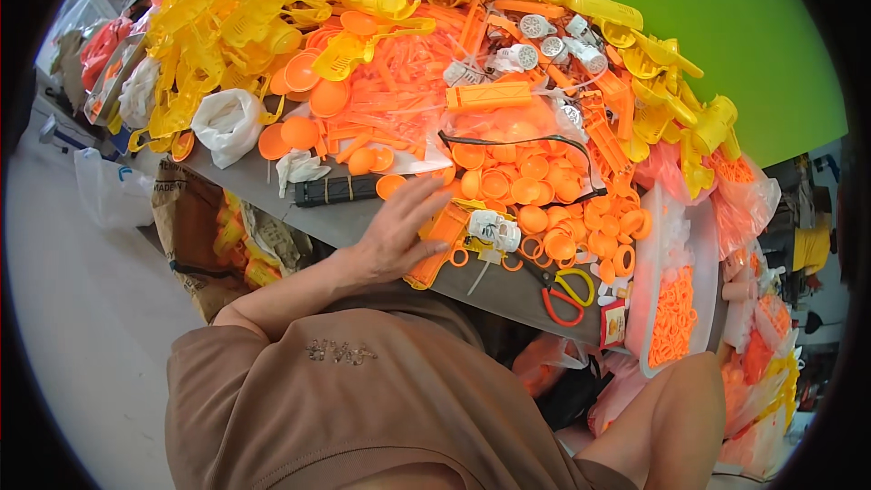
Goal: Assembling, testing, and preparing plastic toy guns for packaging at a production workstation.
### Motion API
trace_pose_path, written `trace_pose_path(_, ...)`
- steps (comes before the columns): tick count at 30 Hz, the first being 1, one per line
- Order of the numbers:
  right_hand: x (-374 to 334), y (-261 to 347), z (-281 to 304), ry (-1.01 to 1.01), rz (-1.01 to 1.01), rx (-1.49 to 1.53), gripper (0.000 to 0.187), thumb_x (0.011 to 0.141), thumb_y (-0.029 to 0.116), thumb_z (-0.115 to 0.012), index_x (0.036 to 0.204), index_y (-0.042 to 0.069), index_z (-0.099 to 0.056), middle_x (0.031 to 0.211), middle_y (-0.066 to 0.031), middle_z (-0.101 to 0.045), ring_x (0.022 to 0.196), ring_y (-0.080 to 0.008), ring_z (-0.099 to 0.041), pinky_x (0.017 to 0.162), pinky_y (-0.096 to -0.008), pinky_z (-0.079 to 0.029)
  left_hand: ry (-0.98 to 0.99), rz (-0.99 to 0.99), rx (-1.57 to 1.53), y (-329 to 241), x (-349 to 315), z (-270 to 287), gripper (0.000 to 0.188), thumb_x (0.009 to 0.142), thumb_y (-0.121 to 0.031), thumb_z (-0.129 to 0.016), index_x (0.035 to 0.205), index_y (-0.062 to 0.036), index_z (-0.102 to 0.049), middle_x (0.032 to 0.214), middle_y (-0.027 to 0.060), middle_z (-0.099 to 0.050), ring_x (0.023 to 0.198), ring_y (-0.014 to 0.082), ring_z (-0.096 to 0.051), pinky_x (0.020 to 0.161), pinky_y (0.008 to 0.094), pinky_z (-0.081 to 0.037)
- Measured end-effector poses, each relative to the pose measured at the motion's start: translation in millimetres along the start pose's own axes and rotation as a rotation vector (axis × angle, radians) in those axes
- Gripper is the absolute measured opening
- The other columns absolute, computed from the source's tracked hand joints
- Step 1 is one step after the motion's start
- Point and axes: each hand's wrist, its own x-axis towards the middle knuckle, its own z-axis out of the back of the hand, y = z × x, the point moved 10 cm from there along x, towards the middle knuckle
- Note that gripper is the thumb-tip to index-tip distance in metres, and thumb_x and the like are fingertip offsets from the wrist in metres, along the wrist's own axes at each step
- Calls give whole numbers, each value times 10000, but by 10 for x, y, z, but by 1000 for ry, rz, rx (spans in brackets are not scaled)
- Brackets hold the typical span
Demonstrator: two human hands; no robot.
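At the near edge of the gray table (508, 295), an orange plastic housing (437, 249) lies slanted beneath the left hand (392, 238), whose fingers are extended and slightly apart, while the right hand is out of view, so its fingers I cannot tell. Just right of the housing sits a white gearbox (494, 230), with red-and-yellow-handled scissors (563, 308) farther right, then a translucent bin (706, 245) holding small orange rings (672, 318). Beyond the hand spread orange cups (524, 190), and yellow plastic shells (263, 18) are heaped at the far side.
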Motion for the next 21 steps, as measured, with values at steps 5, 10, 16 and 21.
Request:
trace_pose_path(5, 242, -3, -285, -17, 125, -7, 371, 889, 270, -497, 1177, 37, -513, 1258, -148, -432, 1179, -207, -310, 935, -471, -211, -438, -72, 400, 162, 412, 998, 647, 682, -136, -735, 1256, -13, -463, 1302, 203, -435, 1203, 372, -413, 996, 450, -330)
trace_pose_path(10, 502, 12, -575, -34, 240, -21, 395, 900, 288, -482, 1208, 42, -500, 1300, -155, -407, 1227, -207, -274, 972, -492, -177, -439, 193, 827, 839, 586, 1527, 484, 652, -187, -770, 1091, -80, -597, 1251, 137, -496, 1145, 341, -451, 980, 447, -294)
trace_pose_path(16, 774, -56, -844, -40, 379, -8, 424, 912, 310, -465, 1245, 48, -485, 1352, -162, -377, 1286, -207, -231, 1015, -518, -137, -428, 148, 496, 1253, 603, 1737, 206, 749, -147, -725, 909, -38, -654, 1054, 75, -607, 1018, 232, -547, 836, 340, -423)
trace_pose_path(21, 1036, -350, -1202, -52, 495, -25, 447, 923, 328, -450, 1276, 54, -472, 1395, -169, -352, 1334, -208, -195, 1052, -539, -104, -538, 279, 153, 1273, 968, 2103, 246, 806, -212, -690, 943, -10, -652, 855, 60, -635, 772, 140, -575, 683, 263, -454)
